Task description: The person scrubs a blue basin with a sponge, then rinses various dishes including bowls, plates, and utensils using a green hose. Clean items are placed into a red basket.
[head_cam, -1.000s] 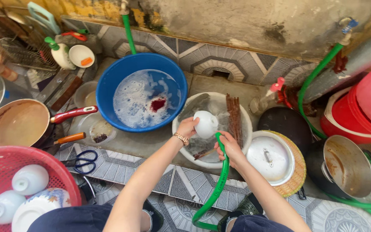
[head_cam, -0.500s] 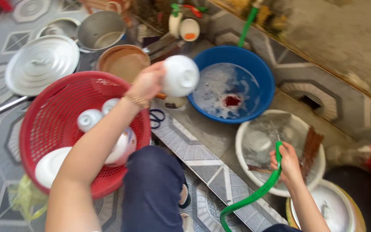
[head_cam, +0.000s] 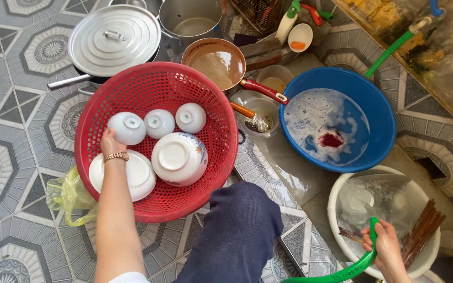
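My left hand (head_cam: 110, 143) reaches into the red plastic basket (head_cam: 213, 157) and its fingers rest on a small white bowl (head_cam: 128, 127) turned upside down. Two more small white bowls (head_cam: 159, 123) lie beside it, with a larger upturned bowl (head_cam: 178, 158) and a white plate (head_cam: 137, 175) in front. My right hand (head_cam: 385, 247) grips the green hose (head_cam: 353, 266) at the rim of the white basin (head_cam: 336, 202), which holds water and several brown chopsticks (head_cam: 421, 228).
A blue basin (head_cam: 381, 105) of soapy water with a red scrubber sits at the right. A brown pan (head_cam: 216, 60) with a red handle, a metal pot and a lidded pot (head_cam: 114, 39) stand behind the basket. A yellow-green plastic bag (head_cam: 69, 196) lies on the patterned tile floor.
My left hand carried the small white bowl from the white basin over to the red basket and set it down upside down there. My right hand kept hold of the green hose.
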